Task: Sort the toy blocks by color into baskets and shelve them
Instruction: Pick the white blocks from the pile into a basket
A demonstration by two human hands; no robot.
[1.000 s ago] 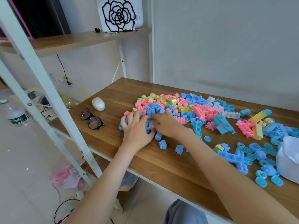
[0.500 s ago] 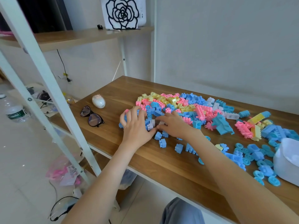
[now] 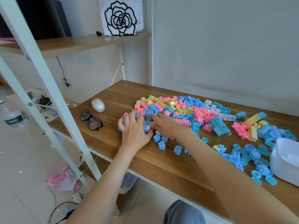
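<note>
A mixed pile of pink, yellow, blue and white toy blocks (image 3: 178, 109) lies on the wooden table (image 3: 161, 168). At the pile's left end my left hand (image 3: 134, 128) is cupped around a handful of blue blocks (image 3: 120, 126). Right beside it, my right hand (image 3: 169, 125) rests on the pile, its index finger stretched onto a blue block (image 3: 151, 112) and its thumb by a white block (image 3: 149, 126). A few loose blue blocks (image 3: 161, 145) lie just in front of both hands. A white basket (image 3: 281, 160) stands at the right edge, ringed by blue wheels and blocks (image 3: 257, 160).
Dark-framed glasses (image 3: 91, 121) and a white egg-shaped object (image 3: 98, 105) lie on the table left of my hands. A slanted white frame post (image 3: 53, 101) crosses the left side. A wooden shelf (image 3: 72, 44) hangs above. A water bottle (image 3: 13, 118) stands on the floor.
My right index finger has stretched out from the left hand toward the pile. My left hand stays cupped on its blue blocks in the same spot.
</note>
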